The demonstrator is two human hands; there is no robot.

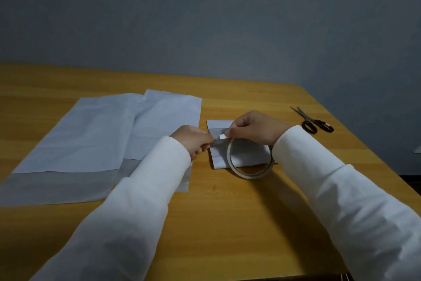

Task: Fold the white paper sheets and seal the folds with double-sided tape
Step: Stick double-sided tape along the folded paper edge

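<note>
Head view of a wooden table (227, 212) set against a grey wall (205, 18). The left hand (193, 141), fingers curled, pinches the free end of a short tape strip (222, 136) drawn from a roll of double-sided tape (232, 162). The right hand (255, 130) pinches the strip at the roll's upper edge and holds the roll tilted above a small folded white paper (241, 155), which lies at the centre of the table, partly hidden behind roll and hands. To the left lie two large white paper sheets (91, 139), overlapping side by side and running from the near left toward the far centre; the left forearm, in a white sleeve (136, 201), crosses the near corner of the right-hand sheet. Black-handled scissors (312, 121) lie closed at the far right, well apart from the papers.
</note>
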